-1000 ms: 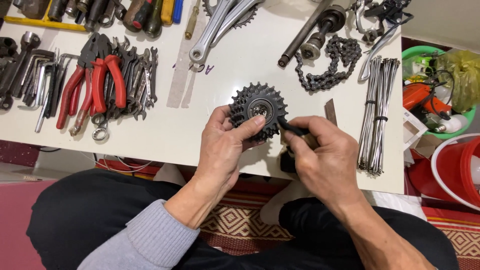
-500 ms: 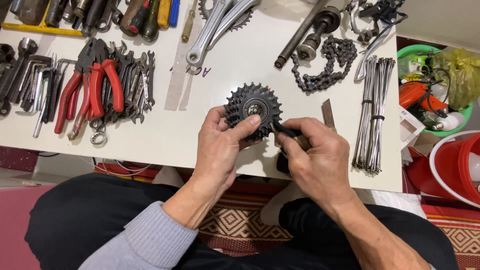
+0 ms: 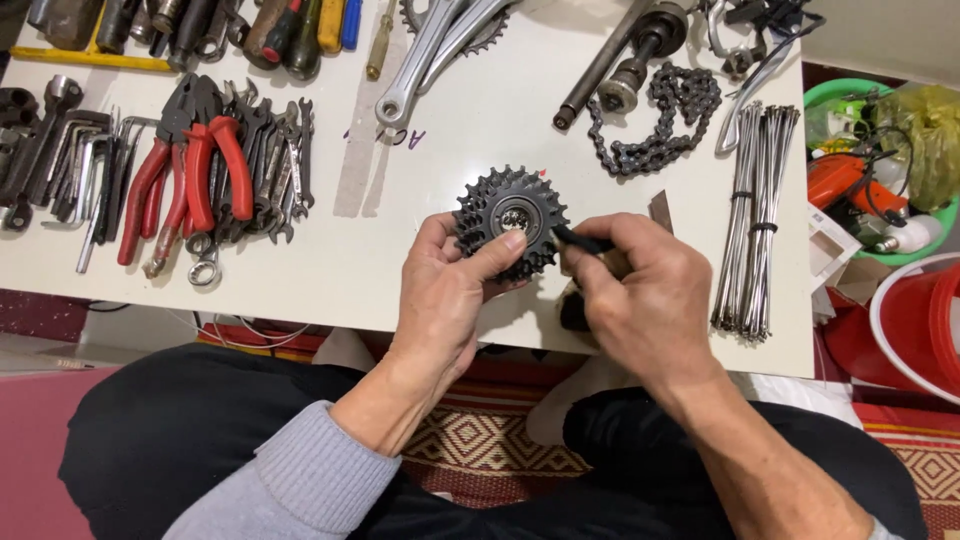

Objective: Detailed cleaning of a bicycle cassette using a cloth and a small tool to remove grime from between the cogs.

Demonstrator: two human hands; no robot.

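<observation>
Sprocket being gripped upright by closed left hand; right hand, alongside, is pinching a black tool against its rim.

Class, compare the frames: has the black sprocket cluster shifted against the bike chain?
No. The sprocket cluster sits below-left of the chain as before, held by the left hand.

Not much moved here tbh. The sprocket cluster sits a touch higher and closer to the chain than a second ago, both hands having lifted it slightly over the table. The left hand has its thumb slid nearer the hub hole, and the right hand has pushed its black tool closer against the teeth.
</observation>
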